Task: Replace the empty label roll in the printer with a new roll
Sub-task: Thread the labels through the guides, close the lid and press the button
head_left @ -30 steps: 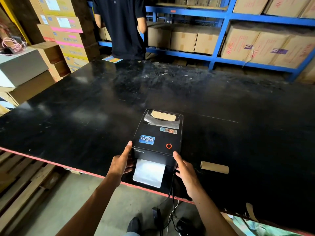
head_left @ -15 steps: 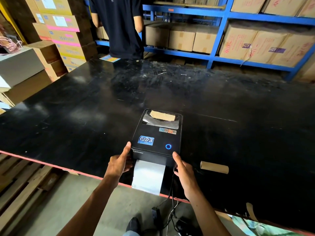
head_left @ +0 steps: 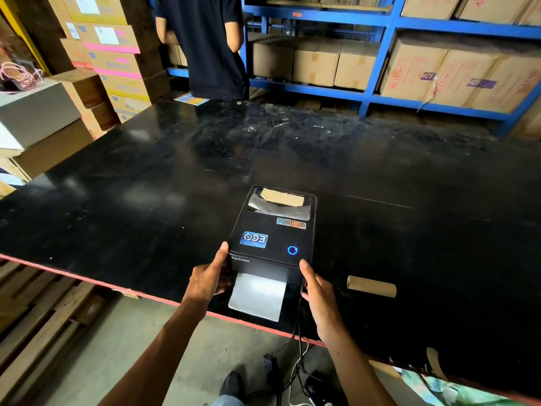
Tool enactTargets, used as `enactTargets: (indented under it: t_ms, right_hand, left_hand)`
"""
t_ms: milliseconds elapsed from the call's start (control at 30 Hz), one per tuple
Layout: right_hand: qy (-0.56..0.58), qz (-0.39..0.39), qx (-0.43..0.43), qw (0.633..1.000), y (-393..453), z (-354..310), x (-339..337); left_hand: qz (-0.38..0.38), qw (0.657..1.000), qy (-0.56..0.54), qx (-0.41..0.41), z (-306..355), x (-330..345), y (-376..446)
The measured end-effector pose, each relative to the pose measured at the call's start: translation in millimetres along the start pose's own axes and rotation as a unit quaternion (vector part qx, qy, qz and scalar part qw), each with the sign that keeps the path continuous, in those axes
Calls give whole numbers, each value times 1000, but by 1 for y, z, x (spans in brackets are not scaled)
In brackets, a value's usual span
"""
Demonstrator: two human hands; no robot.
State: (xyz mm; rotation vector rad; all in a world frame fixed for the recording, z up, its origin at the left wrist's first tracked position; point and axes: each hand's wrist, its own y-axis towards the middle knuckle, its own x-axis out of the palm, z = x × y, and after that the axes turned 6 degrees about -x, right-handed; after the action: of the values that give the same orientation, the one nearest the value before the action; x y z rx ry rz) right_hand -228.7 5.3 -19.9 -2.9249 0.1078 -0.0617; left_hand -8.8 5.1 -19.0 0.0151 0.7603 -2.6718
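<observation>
A black label printer (head_left: 272, 232) sits near the front edge of the black table (head_left: 146, 183), lid down, its round button glowing blue. A white label strip (head_left: 257, 295) hangs out of its front slot. Through the lid window a brown roll (head_left: 282, 197) shows. My left hand (head_left: 208, 278) grips the printer's front left corner. My right hand (head_left: 317, 291) rests against the front right corner. A bare cardboard core (head_left: 371, 286) lies on the table to the right of my right hand.
A person in a dark shirt (head_left: 210, 45) stands at the table's far side. Stacked cartons (head_left: 117, 54) rise at the left, blue shelving (head_left: 377, 54) with boxes at the back. Cables (head_left: 295, 356) drop from the printer to the floor. Wooden pallets (head_left: 38, 317) lie lower left.
The printer's button went from red to blue, and the white label strip has fed further out of the slot. Both hands stay on the printer's front corners.
</observation>
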Motion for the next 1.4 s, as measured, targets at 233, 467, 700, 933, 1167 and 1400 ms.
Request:
enactTargets:
  t_ms: [233, 467, 700, 933, 1167, 1400]
  right_hand:
    - [-4, -8, 14, 1000, 1, 2, 0]
    - [-4, -8, 14, 1000, 0, 1, 0]
    - [-5, -10, 18, 1000, 1, 2, -1]
    - [7, -6, 18, 1000, 1, 0, 1]
    - [5, -13, 22, 1000, 2, -1, -1]
    - [-4, -20, 29, 999, 4, -2, -2]
  left_hand:
    - [16, 1000, 3, -3, -2, 2, 2]
    - [26, 1000, 4, -4, -2, 2, 2]
    - [31, 1000, 2, -1, -4, 2, 3]
    - [33, 999, -10, -11, -4, 2, 4]
    - [29, 999, -23, -17, -3, 3, 1]
    - [32, 999, -29, -19, 1, 4, -5]
